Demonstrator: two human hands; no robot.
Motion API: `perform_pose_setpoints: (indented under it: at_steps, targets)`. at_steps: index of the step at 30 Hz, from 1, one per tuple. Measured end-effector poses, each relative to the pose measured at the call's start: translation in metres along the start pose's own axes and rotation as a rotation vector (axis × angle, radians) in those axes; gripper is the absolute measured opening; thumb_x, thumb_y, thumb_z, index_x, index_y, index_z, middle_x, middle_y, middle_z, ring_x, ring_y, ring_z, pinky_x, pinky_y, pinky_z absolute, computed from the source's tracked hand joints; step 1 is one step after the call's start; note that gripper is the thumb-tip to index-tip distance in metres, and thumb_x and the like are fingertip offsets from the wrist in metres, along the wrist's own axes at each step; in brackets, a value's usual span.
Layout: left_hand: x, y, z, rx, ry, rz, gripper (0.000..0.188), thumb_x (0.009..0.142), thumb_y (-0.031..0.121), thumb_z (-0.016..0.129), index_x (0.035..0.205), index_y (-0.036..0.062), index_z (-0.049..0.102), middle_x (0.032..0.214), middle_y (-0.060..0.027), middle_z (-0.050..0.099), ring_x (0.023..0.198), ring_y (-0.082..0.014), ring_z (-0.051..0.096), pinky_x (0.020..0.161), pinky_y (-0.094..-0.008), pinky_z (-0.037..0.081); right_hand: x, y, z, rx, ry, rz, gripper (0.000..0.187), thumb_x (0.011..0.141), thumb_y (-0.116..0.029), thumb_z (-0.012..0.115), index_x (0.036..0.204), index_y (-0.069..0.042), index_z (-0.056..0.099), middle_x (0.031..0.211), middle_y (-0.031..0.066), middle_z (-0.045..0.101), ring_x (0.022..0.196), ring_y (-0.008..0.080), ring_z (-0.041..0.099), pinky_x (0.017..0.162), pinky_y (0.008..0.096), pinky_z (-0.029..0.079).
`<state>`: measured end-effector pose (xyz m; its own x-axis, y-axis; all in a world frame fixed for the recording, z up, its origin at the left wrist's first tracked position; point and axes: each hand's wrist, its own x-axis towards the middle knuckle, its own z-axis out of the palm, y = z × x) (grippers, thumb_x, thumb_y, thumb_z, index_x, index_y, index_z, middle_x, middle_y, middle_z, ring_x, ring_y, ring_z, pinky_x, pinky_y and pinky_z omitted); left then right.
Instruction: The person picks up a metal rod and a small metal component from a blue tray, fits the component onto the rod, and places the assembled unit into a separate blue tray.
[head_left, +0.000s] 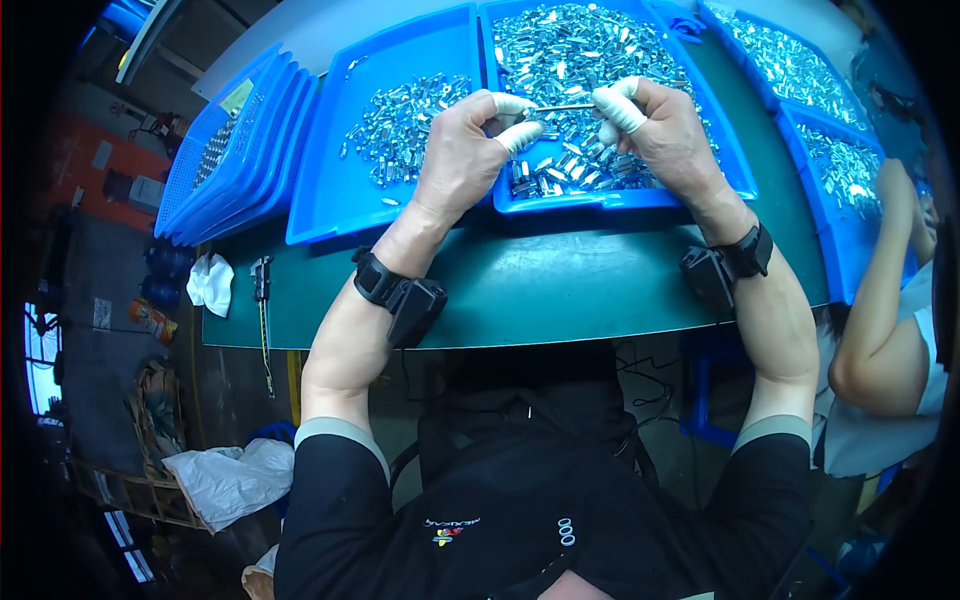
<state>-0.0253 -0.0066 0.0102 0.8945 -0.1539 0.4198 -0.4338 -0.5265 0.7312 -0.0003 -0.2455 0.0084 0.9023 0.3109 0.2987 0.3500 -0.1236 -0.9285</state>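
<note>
A thin metal rod (565, 107) spans the gap between my hands, level above a blue tray (620, 203) heaped with small shiny metal parts (575, 165). My right hand (665, 130), with white finger cots on it, pinches the rod's right end. At the other end, my left hand (465, 145), also in white finger cots, is closed in a pinch around a small metal part, mostly hidden by its fingertips. To the left, a second blue tray (330, 185) holds a looser spread of similar parts. Both my wrists carry black strapped devices.
Stacked blue baskets (215, 165) stand at the table's left end. A caliper (261, 280) and a crumpled white cloth (210, 285) lie near the green table's (520, 290) front left. At right, a co-worker's arm (885, 310) reaches toward more blue trays (815, 215) of metal parts.
</note>
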Motion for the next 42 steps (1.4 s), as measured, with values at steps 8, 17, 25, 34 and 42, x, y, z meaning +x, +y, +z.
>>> perform_pose_setpoints:
  at_steps: [8, 17, 25, 34, 42]
  targets:
    - [-0.001, -0.005, 0.008, 0.234, 0.063, 0.287, 0.024, 0.08, 0.016, 0.083, 0.1, 0.0078, 0.074, 0.084, -0.0071, 0.066, 0.077, -0.0224, 0.065, 0.068, -0.0342, 0.052, -0.004, -0.004, 0.004, -0.255, 0.06, -0.052, 0.022, 0.098, -0.023, 0.07, 0.091, -0.002, 0.069, 0.076, -0.0006, 0.066, 0.067, 0.0054, 0.059, 0.06, 0.0221, 0.047]
    - [-0.002, 0.003, 0.011, 0.435, 0.036, 0.405, 0.021, 0.08, 0.015, 0.081, 0.098, 0.0083, 0.075, 0.079, -0.0078, 0.062, 0.075, -0.0253, 0.062, 0.067, -0.0366, 0.051, -0.008, -0.006, 0.007, -0.378, -0.019, -0.133, 0.029, 0.093, -0.03, 0.075, 0.084, -0.002, 0.071, 0.062, 0.0028, 0.065, 0.057, 0.0074, 0.058, 0.051, 0.027, 0.045]
    - [-0.003, 0.003, 0.013, 0.435, 0.039, 0.462, 0.02, 0.078, 0.019, 0.081, 0.092, 0.0082, 0.072, 0.08, -0.0063, 0.061, 0.076, -0.0261, 0.061, 0.065, -0.0391, 0.051, -0.008, -0.003, 0.005, -0.426, -0.094, -0.191, 0.029, 0.099, -0.026, 0.067, 0.082, -0.002, 0.071, 0.061, 0.0035, 0.064, 0.054, 0.0072, 0.056, 0.049, 0.0272, 0.044]
    - [-0.003, 0.004, 0.015, 0.458, 0.006, 0.499, 0.018, 0.079, 0.019, 0.08, 0.091, 0.0085, 0.072, 0.08, -0.0066, 0.061, 0.076, -0.027, 0.061, 0.064, -0.0401, 0.05, -0.009, -0.013, 0.006, -0.47, -0.224, -0.069, 0.014, 0.095, -0.014, 0.067, 0.09, -0.001, 0.071, 0.069, 0.0069, 0.068, 0.059, 0.0091, 0.06, 0.053, 0.0283, 0.048]
    - [-0.001, 0.0, 0.015, 0.372, 0.013, 0.437, 0.02, 0.079, 0.02, 0.081, 0.095, 0.0103, 0.073, 0.079, -0.0074, 0.061, 0.076, -0.0272, 0.061, 0.066, -0.0402, 0.05, -0.006, -0.009, 0.005, -0.458, -0.166, -0.149, 0.019, 0.092, -0.015, 0.075, 0.104, -0.001, 0.071, 0.08, 0.0074, 0.071, 0.071, 0.011, 0.066, 0.063, 0.0275, 0.054]
